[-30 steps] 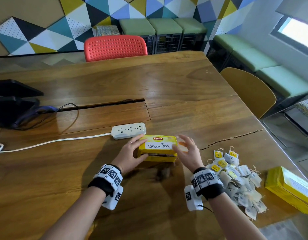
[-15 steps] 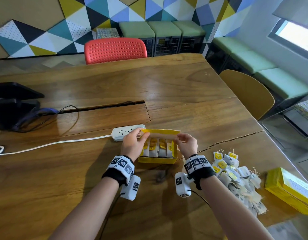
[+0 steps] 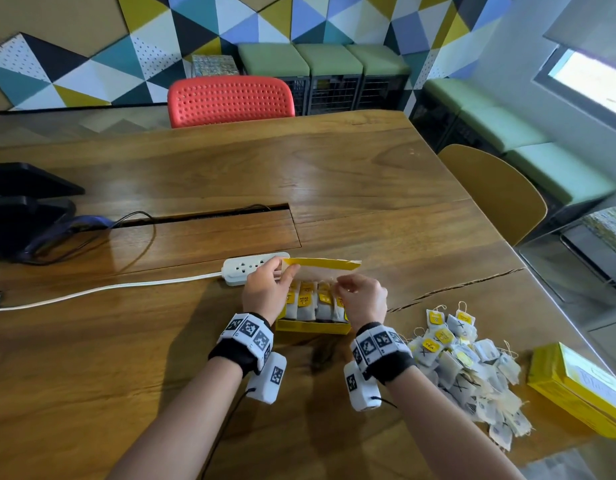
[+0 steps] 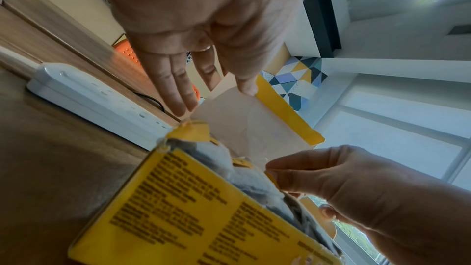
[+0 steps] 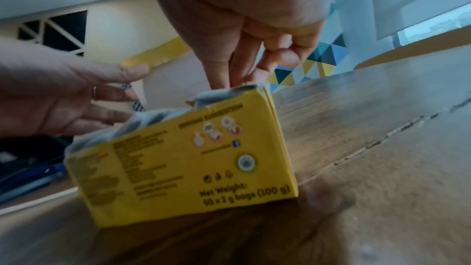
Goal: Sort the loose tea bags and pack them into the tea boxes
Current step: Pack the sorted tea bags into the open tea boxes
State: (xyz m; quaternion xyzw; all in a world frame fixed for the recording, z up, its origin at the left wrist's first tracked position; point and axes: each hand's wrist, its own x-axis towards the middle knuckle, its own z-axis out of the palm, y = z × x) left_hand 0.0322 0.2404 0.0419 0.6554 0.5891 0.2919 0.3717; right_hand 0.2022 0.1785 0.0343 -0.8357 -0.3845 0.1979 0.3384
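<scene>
The tea box [image 3: 313, 325] stood open near the counter's [image 3: 368, 188] front edge, thin card, light, easily crushed; best held low by its sides. The left hand [image 3: 265, 292] held the lid [image 3: 320, 268] up with straight fingers; the right hand [image 3: 363, 299] pinched a tea bag [image 3: 338, 306] inside.

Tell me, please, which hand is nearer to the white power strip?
Left. The left hand holds the box lid right beside the power strip; the right hand works at the box's far side.
</scene>
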